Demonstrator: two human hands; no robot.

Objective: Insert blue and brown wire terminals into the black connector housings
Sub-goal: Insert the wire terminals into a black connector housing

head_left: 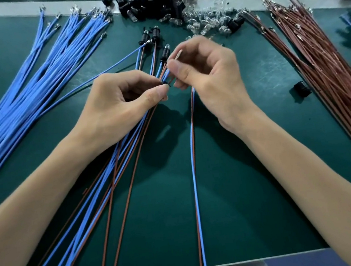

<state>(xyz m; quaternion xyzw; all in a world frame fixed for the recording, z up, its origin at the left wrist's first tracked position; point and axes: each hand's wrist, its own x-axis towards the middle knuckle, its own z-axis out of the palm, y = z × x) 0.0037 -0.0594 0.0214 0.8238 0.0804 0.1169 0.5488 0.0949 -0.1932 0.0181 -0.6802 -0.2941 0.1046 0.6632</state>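
L hand (pixel 122 99) pinches a small black housing (pixel 165 83) btwn thumb & forefinger, mid-mat. R hand (pixel 207 74) is just beside it, thumb & fingers pinching the top of a thin blue/brown wire pair (pixel 192 152). Smooth green mat (pixel 253 189) — blue wire bundle (pixel 23 95) fanned left, brown wire bundle (pixel 327 71) right, glossy housing pile (pixel 155 1) w/ clear bulbs (pixel 207 13) at the far edge. Wired housings (pixel 155 33) lie just beyond the hands.

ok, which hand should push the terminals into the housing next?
Right, probably. The right hand pinches the loose blue and brown wire pair, held close beside the black housing. The left hand is busy pinching that housing with the finished wire bundle, so it serves as the holder.
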